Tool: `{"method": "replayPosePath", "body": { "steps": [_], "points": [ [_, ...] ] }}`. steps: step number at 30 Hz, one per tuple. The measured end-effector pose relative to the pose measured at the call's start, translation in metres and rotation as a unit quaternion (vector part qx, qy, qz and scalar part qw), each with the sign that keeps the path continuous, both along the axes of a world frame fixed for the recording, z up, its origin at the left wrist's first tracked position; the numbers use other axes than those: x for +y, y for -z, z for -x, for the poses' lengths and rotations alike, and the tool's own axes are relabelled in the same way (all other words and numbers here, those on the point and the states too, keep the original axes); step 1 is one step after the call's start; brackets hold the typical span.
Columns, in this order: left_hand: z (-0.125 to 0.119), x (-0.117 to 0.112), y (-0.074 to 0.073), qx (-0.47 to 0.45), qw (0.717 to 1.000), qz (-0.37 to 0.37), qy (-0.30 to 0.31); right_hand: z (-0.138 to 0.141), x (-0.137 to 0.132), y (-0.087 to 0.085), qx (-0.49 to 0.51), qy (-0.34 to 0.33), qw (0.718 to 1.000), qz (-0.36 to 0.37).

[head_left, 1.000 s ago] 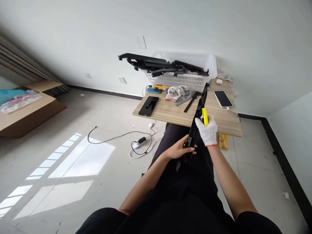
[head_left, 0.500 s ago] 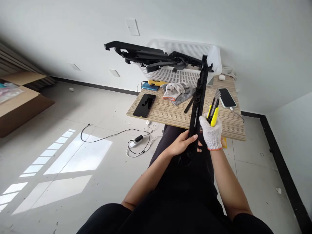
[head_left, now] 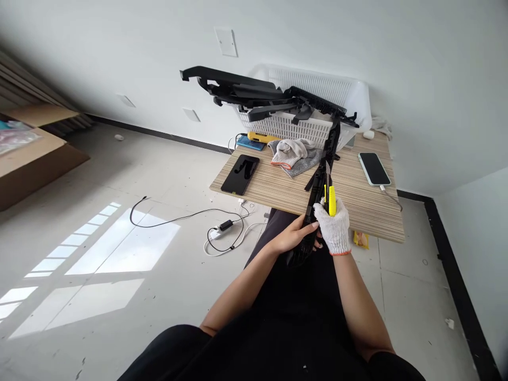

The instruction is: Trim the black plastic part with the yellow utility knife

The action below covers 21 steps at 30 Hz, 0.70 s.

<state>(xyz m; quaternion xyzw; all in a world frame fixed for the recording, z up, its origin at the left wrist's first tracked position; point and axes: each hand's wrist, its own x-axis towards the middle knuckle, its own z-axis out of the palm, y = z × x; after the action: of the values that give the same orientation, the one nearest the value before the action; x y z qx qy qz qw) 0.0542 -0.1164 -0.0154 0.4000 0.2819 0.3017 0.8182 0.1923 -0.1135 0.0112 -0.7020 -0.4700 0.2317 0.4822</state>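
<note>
Gripping the long black plastic part point(head_left: 322, 177) at its lower end, bare left hand point(head_left: 296, 239) steadies it over the bench point(head_left: 278, 188) edge; gloved right hand point(head_left: 334, 228) clamps a yellow knife point(head_left: 330, 200) against it.

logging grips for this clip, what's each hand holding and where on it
The left hand grips the long black plastic part near its lower end. The gloved right hand holds a yellow utility knife by its handle, against that part.
</note>
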Motion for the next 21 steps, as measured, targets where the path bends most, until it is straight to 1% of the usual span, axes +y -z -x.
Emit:
{"method": "replayPosePath", "body": {
  "steps": [2,4,7,10,13,15,17,19,21],
  "points": [
    [0.006,0.000,-0.004,-0.010,1.000,0.013,0.025,0.001,0.006,-0.002,0.020,0.025,0.999,0.003],
    [0.012,0.000,-0.009,-0.016,0.999,0.009,0.045,0.001,0.014,-0.005,0.026,0.039,0.999,0.002],
    [0.020,0.001,-0.011,0.014,0.998,-0.038,0.053,-0.002,0.031,-0.007,0.023,0.047,0.999,-0.015],
    [0.020,0.004,-0.011,0.056,0.994,-0.091,0.022,-0.007,0.052,-0.012,0.030,0.059,0.998,-0.023],
    [0.015,0.009,-0.013,0.068,0.992,-0.100,-0.040,-0.015,0.066,-0.020,0.035,0.060,0.997,-0.024],
    [0.012,0.015,-0.018,0.069,0.990,-0.104,-0.063,-0.024,0.067,-0.023,0.028,0.025,0.999,-0.022],
    [0.009,0.023,-0.025,0.074,0.988,-0.115,-0.066,-0.035,0.062,-0.023,0.011,-0.022,1.000,-0.015],
    [0.006,0.033,-0.031,0.084,0.986,-0.122,-0.079,-0.047,0.052,-0.019,-0.002,-0.052,0.999,0.003],
    [0.002,0.045,-0.035,0.099,0.983,-0.118,-0.102,-0.060,0.039,-0.012,0.006,-0.059,0.998,0.028]
  ]
}}
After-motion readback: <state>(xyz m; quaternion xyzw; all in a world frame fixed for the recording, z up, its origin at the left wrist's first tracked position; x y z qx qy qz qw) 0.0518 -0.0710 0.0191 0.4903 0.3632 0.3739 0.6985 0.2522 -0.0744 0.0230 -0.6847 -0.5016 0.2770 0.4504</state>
